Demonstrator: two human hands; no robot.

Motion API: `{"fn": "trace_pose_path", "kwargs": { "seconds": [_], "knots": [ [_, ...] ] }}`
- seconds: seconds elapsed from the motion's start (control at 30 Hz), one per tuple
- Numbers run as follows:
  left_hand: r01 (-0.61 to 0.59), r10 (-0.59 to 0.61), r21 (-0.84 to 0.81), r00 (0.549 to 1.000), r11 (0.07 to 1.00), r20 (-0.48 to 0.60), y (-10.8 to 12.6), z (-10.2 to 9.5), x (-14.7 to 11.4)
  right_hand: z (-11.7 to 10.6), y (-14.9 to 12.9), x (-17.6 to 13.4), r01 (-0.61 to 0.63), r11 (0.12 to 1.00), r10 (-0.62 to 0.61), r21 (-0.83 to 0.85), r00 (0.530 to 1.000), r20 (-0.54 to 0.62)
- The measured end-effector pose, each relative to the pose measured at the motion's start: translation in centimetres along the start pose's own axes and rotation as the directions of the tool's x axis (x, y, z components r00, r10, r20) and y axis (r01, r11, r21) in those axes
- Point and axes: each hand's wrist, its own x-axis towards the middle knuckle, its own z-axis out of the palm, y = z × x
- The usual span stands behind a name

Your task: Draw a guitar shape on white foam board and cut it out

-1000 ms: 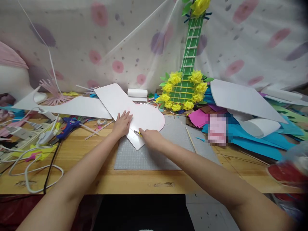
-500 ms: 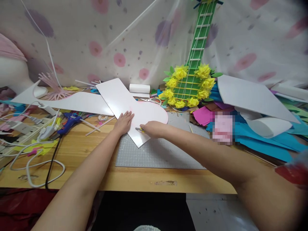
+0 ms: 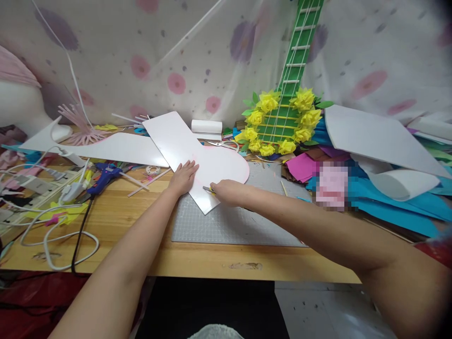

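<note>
A white board (image 3: pixel 173 136) with one rounded side lies at a slant, partly over the grey cutting mat (image 3: pixel 208 230). My left hand (image 3: pixel 184 178) is open, its fingers spread flat on the board's left edge. In my right hand (image 3: pixel 228 192) is a utility knife (image 3: pixel 209 189), its blade pointing left over the board near the lower corner. Most of the knife's handle is hidden by my fingers. I cannot tell whether the tip is in the board. Behind the board lie scissors (image 3: pixel 226 145).
A blue glue gun (image 3: pixel 104 179) and tangled white cords (image 3: pixel 52 235) lie at left, beside a curved white board (image 3: pixel 120 148). Behind stands a green paper guitar neck (image 3: pixel 296 61) ringed by yellow paper flowers (image 3: pixel 267 100). Coloured paper (image 3: pixel 302 167) and another white board (image 3: pixel 374 134) are piled right.
The view has shifted slightly. Both hands keep about the same place on the board; the knife has barely moved, if at all.
</note>
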Motion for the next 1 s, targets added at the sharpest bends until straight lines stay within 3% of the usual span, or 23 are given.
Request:
{"fn": "trace_pose_path", "kwargs": {
  "seconds": [0.3,0.8,1.0],
  "knots": [
    [-0.006,0.006,-0.007,1.000,1.000,-0.009,0.0,0.0,-0.1,1.3,1.7,-0.3,0.074,0.997,-0.075,-0.039,0.996,-0.040],
    [-0.010,0.010,-0.026,1.000,1.000,-0.006,-0.1,0.0,-0.1,0.4,5.2,-2.3,0.191,0.975,-0.183,-0.118,0.980,0.074],
    [-0.009,0.009,-0.015,1.000,1.000,-0.002,-0.1,0.0,-0.1,1.3,7.1,-2.4,0.244,0.960,-0.243,-0.136,0.970,0.024]
  ]
}}
